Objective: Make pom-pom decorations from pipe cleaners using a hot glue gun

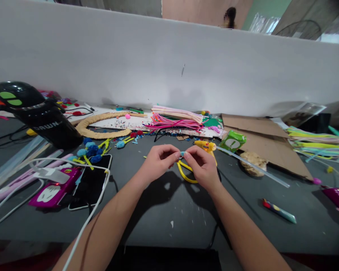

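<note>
Over the middle of the grey table, my left hand (161, 162) and my right hand (202, 167) meet at the fingertips. Both pinch a small light-blue fuzzy piece (182, 153), mostly hidden by the fingers, so its exact kind does not show. Just behind my right hand lies a yellow glue gun (205, 145), a long clear glue stick (254, 166) running out from it to the right. Yellow loops (183, 175) that look like scissor handles rest on the table beneath my hands, partly covered by the right one.
At left stand a black bottle (42, 116), a phone (92, 184), a purple power strip (55, 188) and blue pom-poms (93, 150). Pink pipe cleaners (175, 122) lie at the back. Rightward are cardboard (277, 148), a green box (233, 141) and a lighter-like tube (279, 211). A white cable (83, 229) crosses my left forearm.
</note>
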Demonstrator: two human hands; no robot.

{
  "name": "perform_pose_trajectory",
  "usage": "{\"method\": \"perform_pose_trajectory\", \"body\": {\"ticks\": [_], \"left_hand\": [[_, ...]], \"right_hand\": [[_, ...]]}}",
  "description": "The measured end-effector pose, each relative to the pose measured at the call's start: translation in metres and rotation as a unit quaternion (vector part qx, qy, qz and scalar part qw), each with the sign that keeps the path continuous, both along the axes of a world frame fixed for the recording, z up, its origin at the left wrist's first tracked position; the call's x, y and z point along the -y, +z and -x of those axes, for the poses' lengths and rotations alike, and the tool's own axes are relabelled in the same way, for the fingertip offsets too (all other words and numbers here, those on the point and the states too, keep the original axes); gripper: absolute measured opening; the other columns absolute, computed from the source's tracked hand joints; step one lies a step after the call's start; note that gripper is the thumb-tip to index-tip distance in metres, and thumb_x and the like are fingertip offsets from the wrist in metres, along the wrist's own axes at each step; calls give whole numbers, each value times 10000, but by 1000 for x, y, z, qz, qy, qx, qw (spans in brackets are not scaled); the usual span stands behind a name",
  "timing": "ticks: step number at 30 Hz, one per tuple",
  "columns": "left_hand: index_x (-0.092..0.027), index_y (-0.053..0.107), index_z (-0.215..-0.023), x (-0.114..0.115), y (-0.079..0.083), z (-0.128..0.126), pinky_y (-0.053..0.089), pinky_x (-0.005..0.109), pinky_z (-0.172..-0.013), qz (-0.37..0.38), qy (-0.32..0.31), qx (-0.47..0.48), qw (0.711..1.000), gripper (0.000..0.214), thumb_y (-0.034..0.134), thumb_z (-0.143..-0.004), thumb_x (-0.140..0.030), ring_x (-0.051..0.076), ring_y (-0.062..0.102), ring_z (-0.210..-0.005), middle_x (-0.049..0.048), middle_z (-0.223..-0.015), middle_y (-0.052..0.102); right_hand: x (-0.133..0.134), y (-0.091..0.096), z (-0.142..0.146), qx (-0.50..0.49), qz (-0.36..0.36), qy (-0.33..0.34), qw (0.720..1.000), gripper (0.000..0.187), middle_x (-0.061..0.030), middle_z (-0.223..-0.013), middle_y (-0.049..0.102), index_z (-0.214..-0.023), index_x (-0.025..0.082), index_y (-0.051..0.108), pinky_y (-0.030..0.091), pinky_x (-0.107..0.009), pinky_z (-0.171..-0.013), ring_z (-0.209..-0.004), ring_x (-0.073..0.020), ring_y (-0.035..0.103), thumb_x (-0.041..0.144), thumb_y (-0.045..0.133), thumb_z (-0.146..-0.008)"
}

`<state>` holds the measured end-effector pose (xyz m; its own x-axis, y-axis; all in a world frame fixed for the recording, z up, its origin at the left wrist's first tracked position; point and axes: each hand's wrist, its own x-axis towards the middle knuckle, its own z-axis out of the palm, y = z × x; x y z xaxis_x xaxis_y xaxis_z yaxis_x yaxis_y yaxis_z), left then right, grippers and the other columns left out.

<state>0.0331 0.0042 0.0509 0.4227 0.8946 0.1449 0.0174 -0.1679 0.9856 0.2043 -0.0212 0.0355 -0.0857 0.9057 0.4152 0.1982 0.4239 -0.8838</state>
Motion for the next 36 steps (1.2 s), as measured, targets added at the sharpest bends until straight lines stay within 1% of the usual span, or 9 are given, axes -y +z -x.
{"method": "perform_pose_trajectory", "body": {"ticks": [5, 7, 12, 16, 21, 26, 29, 33, 36], "left_hand": [[-121, 649, -810, -1, 2, 6, 375, 213, -531, -23, -22, -41, 999, 266, 623, -832, -386, 88, 463, -572, 1, -658, 551], [-120, 643, -802, -1, 2, 8, 373, 213, -531, -23, -29, -47, 998, 269, 623, -833, -386, 87, 461, -571, 2, -658, 551], [-125, 631, -796, -4, -3, 9, 372, 216, -519, 21, -56, 14, 998, 275, 634, -823, -399, 86, 465, -550, -2, -655, 547], [-128, 634, -792, -6, -7, 8, 370, 222, -521, 48, -69, 56, 995, 262, 652, -812, -388, 85, 461, -545, -5, -648, 540], [-126, 642, -798, -6, -7, 7, 367, 221, -517, 41, -56, 45, 997, 268, 646, -817, -393, 83, 460, -543, 4, -658, 558], [-123, 645, -790, -5, -3, 8, 362, 217, -519, 12, -42, -10, 999, 267, 641, -814, -389, 84, 453, -547, -2, -643, 549], [-121, 658, -803, -4, -1, 11, 352, 214, -533, -10, -52, -61, 997, 256, 625, -820, -375, 89, 450, -569, -4, -639, 542], [-123, 652, -775, -5, 2, 16, 344, 214, -554, -32, -96, -126, 987, 246, 599, -826, -358, 102, 450, -613, 0, -656, 543], [-126, 665, -779, -5, 4, 19, 348, 213, -567, -47, -137, -181, 973, 230, 584, -827, -335, 109, 460, -630, 0, -666, 562]], "right_hand": [[-2, 2, -6, 11, 45, 62, 997, 202, 3, -703, 515, -806, 187, 600, 372, -254, -567, -629, -123, 465, 368, 583, -894], [-3, 2, -6, 4, 51, 73, 996, 199, 4, -706, 514, -812, 183, 602, 369, -250, -565, -627, -118, 459, 366, 593, -890], [-2, 3, -5, -24, 49, 89, 995, 189, 1, -720, 524, -831, 185, 610, 379, -251, -574, -631, -116, 462, 359, 582, -900], [-1, 2, -5, -34, 51, 92, 994, 182, 5, -719, 529, -829, 189, 606, 383, -247, -570, -622, -112, 465, 362, 605, -886], [-2, 0, -5, -24, 56, 65, 996, 204, 5, -707, 530, -820, 188, 597, 381, -245, -558, -606, -111, 461, 380, 596, -888], [-2, 0, -6, 11, 52, 65, 996, 222, 5, -698, 519, -805, 181, 588, 378, -244, -573, -625, -116, 462, 384, 578, -895], [-3, 0, -10, 55, 58, 88, 993, 226, 9, -697, 507, -805, 175, 589, 363, -241, -581, -635, -112, 446, 373, 554, -910], [-4, 3, -16, 134, 82, 146, 977, 249, 13, -685, 505, -777, 168, 584, 348, -233, -584, -638, -107, 433, 364, 531, -922], [-5, 4, -20, 179, 114, 219, 952, 254, 10, -693, 533, -792, 163, 600, 358, -227, -585, -640, -105, 460, 368, 526, -923]]}}
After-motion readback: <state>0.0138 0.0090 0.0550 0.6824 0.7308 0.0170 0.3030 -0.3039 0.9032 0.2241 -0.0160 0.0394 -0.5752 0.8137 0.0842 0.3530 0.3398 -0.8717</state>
